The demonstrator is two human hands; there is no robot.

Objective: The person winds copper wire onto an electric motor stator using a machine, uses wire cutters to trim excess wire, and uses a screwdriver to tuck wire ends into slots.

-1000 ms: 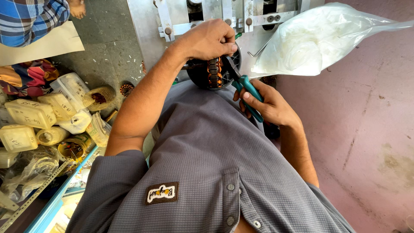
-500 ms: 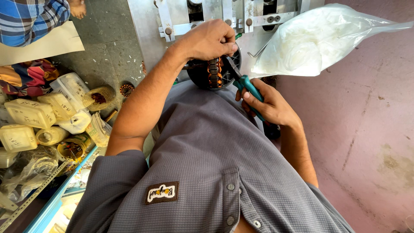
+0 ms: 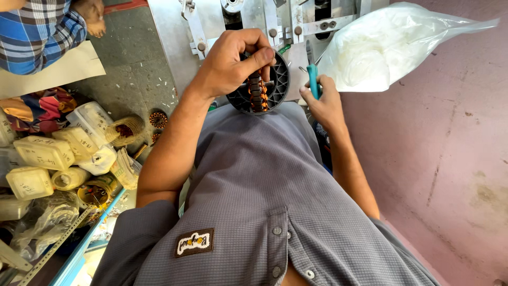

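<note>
From the head camera, looking straight down the front of a grey shirt point(image 3: 254, 201), the left hand point(image 3: 230, 63) is wrapped tightly over a round black part wound with copper coils point(image 3: 264, 85), thumb and fingers clamped across its middle, holding it up just in front of the chest. The right hand point(image 3: 323, 103) is closed around the teal handles of a pair of pliers point(image 3: 313, 79), which stick up beside the right rim of the round part; whether the tool's tip touches the part cannot be told, as the hand and the part hide it. Behind both hands stands a grey metal machine point(image 3: 174, 37) with brackets and bolts, and a clear plastic bag of white material point(image 3: 391, 45) lies against its right end. On the floor to the left sit pale plastic containers point(image 3: 45, 153), a few small copper-wound cores point(image 3: 157, 118) and crumpled wrappers. Another person's blue checked sleeve point(image 3: 37, 32) shows at the top left corner.
</note>
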